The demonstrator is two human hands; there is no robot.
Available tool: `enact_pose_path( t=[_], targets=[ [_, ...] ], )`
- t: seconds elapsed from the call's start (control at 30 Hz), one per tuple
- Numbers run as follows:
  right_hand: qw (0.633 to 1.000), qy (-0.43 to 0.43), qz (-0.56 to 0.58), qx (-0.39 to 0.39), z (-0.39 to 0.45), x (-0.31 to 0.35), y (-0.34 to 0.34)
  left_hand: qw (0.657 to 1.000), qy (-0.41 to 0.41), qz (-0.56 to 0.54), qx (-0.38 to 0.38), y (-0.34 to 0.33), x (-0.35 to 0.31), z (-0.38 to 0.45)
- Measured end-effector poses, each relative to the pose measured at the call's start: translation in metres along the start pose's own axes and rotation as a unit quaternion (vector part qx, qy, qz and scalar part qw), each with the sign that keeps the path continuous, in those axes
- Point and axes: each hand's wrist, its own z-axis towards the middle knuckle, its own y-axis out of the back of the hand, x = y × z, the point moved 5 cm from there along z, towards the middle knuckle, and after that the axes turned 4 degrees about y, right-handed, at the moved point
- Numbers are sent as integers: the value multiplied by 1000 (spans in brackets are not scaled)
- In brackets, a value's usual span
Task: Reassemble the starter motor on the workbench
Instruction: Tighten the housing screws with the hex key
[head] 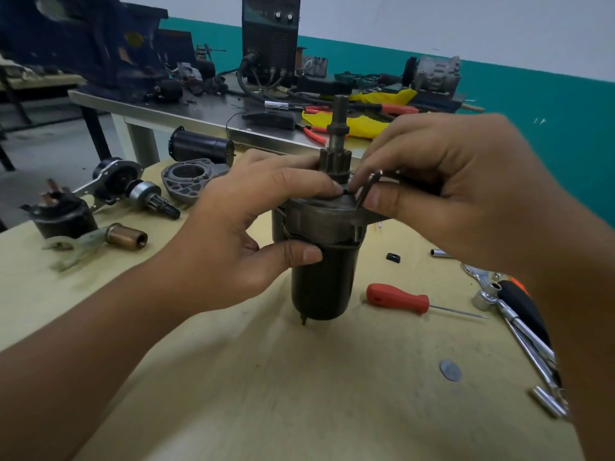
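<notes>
Starter motor (321, 261) standing upright on its end near the middle of the tan worktop (266, 394), pinion gear (335, 161) and splined shaft (340, 111) pointing up. The dark cylindrical body is steel and copper inside, so it should feel heavy and rigid, with a smooth, possibly greasy skin that could slip; standing on a narrow end it may tip if pushed high up. The safest hold looks to be round the body just under the grey flanged end plate (319, 216), where the left hand (239, 234) grips it now, thumb across the front and fingers over the plate's top. The right hand (442, 181) pinches a small bent metal clip (367, 188) at the base of the pinion; this part is thin and springy by the look of it, and easily dropped. Left on the worktop lie a solenoid (63, 214), a fork lever with brass plunger (100, 241), a second drive assembly (133, 188) and a grey nose housing (189, 179); to the right, a red-handled pick (397, 298), a ratchet with sockets (519, 327) and a round washer (450, 370).
</notes>
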Motion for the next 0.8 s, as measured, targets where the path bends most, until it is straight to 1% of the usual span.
enact_pose_path(
  t=[0.1,0.17,0.33,0.53,0.63,0.73,0.8],
  targets=[
    [999,-29,31,24,-12,-4,1,1000,5,12,-3,1,-1,-1],
    [999,-32,11,14,-21,-5,-2,1000,10,19,-7,1,-2,-1],
    [999,-26,-13,-36,-33,-6,-16,999,7,40,-7,0,-5,-1],
    [988,-18,26,-149,-44,-11,-35,999,21,33,-14,-3,-3,-2],
    [984,-5,32,-172,-48,-14,-37,999,17,38,-21,-2,-7,-2],
    [981,7,12,-196,-55,-14,-39,998,14,52,-20,-4,-12,-1],
    [977,22,-14,-214,-60,-11,-41,997,-5,80,-18,-5,-17,0]
  ],
)
